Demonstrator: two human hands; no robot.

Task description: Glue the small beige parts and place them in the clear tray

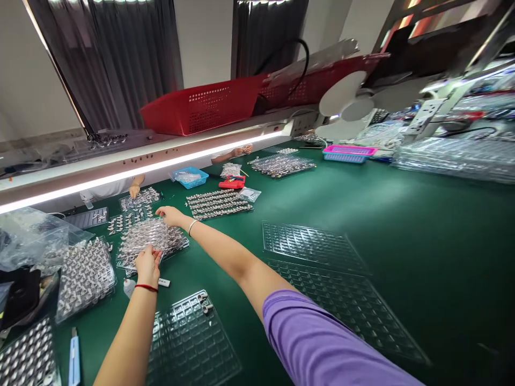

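Observation:
Both my hands are at a clear plastic tray (pixel 140 238) filled with small silvery parts, which lies over another filled tray (pixel 179 241). My left hand (pixel 148 264), with a red string at the wrist, pinches the near edge of the upper tray. My right hand (pixel 172 215), wearing a pale bangle, is closed at its far right corner; its fingertips are partly hidden. Close to my left hand lie a small white bottle (pixel 129 287) and a white labelled block (pixel 164 282). Nearer to me is a clear compartment tray (pixel 193 338) with a few parts in one corner.
Filled trays (pixel 86 273) and a blue cutter (pixel 74 356) lie at left. Two clear trays (pixel 314 246) rest at right. Across the table, co-workers' hands (pixel 135 188) work near a blue basket (pixel 190 177). A lit shelf with a red basket (pixel 205 107) and a fan (pixel 356 107) crosses above.

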